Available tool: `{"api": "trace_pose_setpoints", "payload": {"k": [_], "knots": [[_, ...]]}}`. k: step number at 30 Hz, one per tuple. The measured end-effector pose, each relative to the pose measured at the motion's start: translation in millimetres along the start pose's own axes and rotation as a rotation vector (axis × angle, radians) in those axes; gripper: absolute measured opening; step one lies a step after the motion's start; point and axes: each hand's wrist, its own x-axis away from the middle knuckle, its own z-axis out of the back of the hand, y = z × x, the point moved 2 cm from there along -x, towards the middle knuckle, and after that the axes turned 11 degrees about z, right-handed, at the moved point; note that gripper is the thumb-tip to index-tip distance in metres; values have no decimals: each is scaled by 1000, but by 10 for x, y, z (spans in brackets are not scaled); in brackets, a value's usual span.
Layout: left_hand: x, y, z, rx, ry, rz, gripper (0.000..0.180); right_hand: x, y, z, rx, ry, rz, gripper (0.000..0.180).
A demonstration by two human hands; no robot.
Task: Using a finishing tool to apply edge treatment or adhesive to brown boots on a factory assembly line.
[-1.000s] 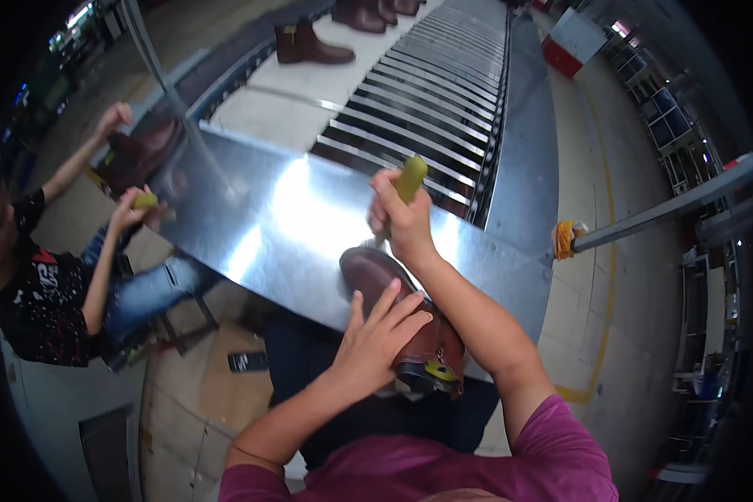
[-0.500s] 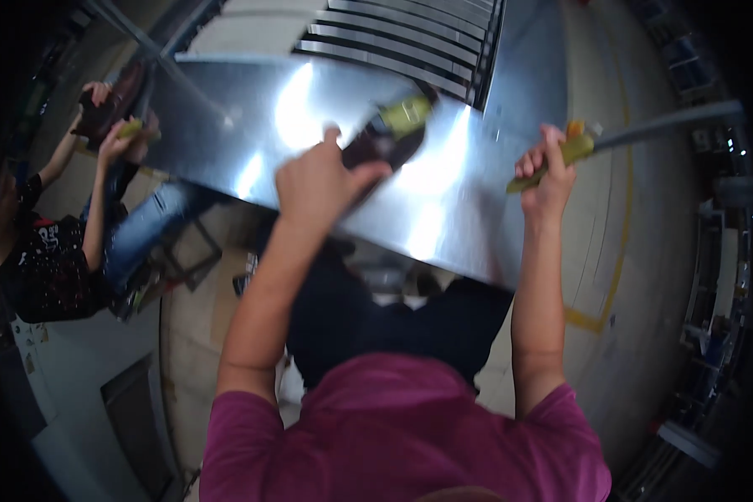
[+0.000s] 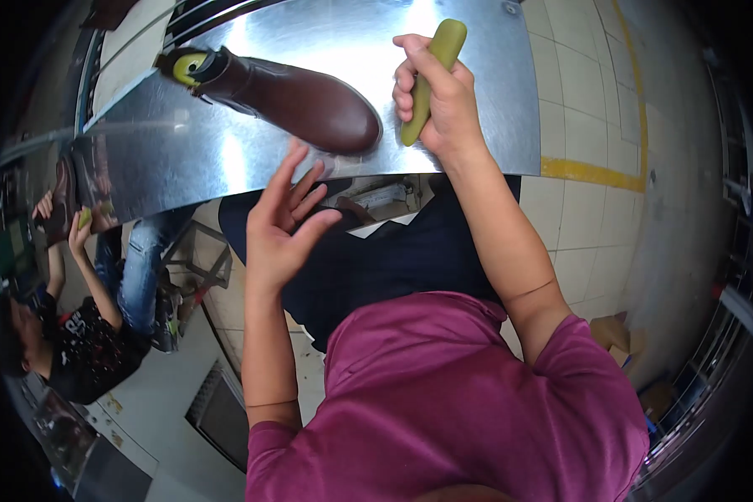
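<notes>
A dark brown leather ankle boot lies on the shiny metal table, its toe pointing right and toward me. Yellow-green material shows in its opening. My left hand is open and empty, fingers spread, just in front of the boot near the toe; whether a fingertip touches it I cannot tell. To the right of the toe, my right hand is closed around a long olive-green bar with rounded ends, held tilted above the table.
At the left, a co-worker in a black top holds another brown boot and a small green piece. Slatted metal rails adjoin the table's far left. A yellow floor line runs right of the table. A stool stands beside the co-worker's legs.
My left hand has let go of the boot, which now lies on the table. My right hand, with the green bar, has come in over the table. The view has turned.
</notes>
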Motion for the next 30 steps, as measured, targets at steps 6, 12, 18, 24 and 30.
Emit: {"api": "trace_pose_setpoints", "payload": {"k": [6,12,18,24,30], "knots": [[-497,550,-192,-1349,166,-792,67,36,65,40,-194,145,58,33],[-1017,253,-232,-1615,320,-711,88,-58,345,-69,-272,297,154,34],[-1173,78,-177,-1563,507,-911,85,-301,295,-176,-143,224,71,27],[-1309,115,-205,-1554,637,-822,81,-665,363,-238,-120,9,-37,28],[-1111,280,273,-900,328,-1066,52,-779,459,-54,-227,-58,-16,32]]}}
